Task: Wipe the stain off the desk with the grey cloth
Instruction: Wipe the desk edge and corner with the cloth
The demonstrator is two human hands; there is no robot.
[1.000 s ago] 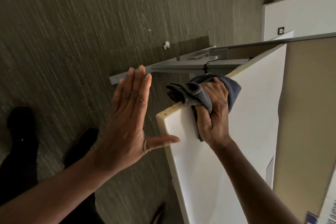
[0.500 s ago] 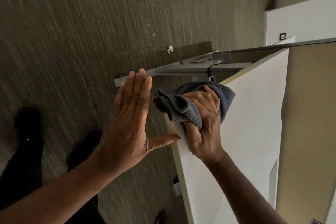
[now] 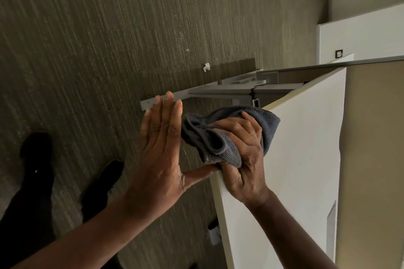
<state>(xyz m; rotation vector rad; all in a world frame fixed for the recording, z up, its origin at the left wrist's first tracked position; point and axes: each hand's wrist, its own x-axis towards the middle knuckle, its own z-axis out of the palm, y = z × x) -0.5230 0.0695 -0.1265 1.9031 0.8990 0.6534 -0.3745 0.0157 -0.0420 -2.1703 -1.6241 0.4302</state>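
While your right hand (image 3: 244, 157) bunches the grey cloth (image 3: 220, 137) in a closed grip and presses it onto the near corner of the white desk (image 3: 306, 137), half the cloth spills out past the edge over the carpet (image 3: 87, 50). Your left hand (image 3: 159, 155) stands flat just beside the cloth, fingers pressed together and straight, thumb stuck out sideways to touch the desk edge under your right hand. No stain shows on the bare white top.
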